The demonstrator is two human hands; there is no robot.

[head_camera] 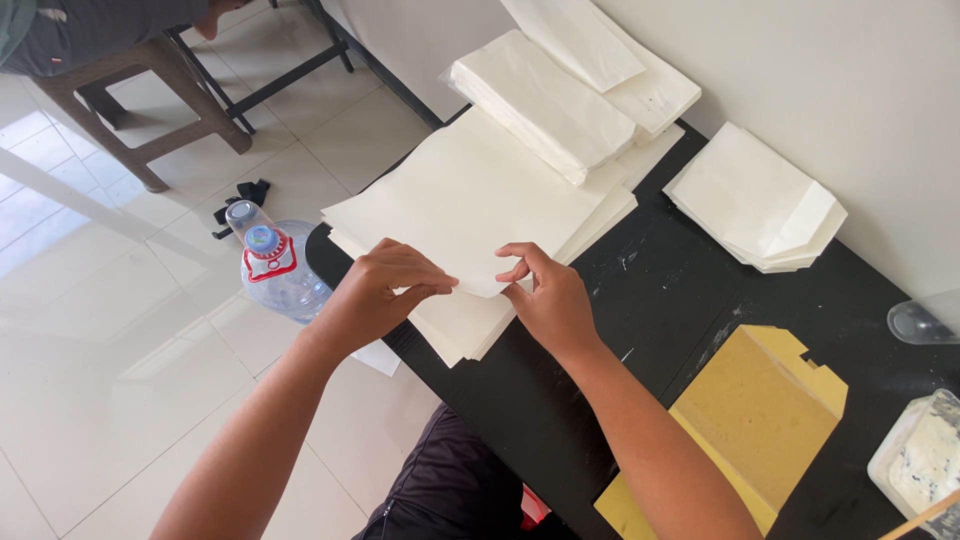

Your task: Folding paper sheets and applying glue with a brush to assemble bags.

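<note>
Left hand (375,295) and right hand (545,295) pinch near corner of top cream sheet (460,195), middle of frame; black table (660,290) under paper pile.

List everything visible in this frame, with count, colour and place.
paper sheets: one stack, cream, table's near-left end
folded paper stacks: two, white, behind the sheets
paper bags: one pile, white, by the wall
cardboard template: one, yellow-brown, table's right
table: one, black
tub: one, clear, white contents, right edge
water bottle: one, clear, floor
stool: one, brown, far left
left hand: pinches top sheet's corner
right hand: pinches same corner
</note>
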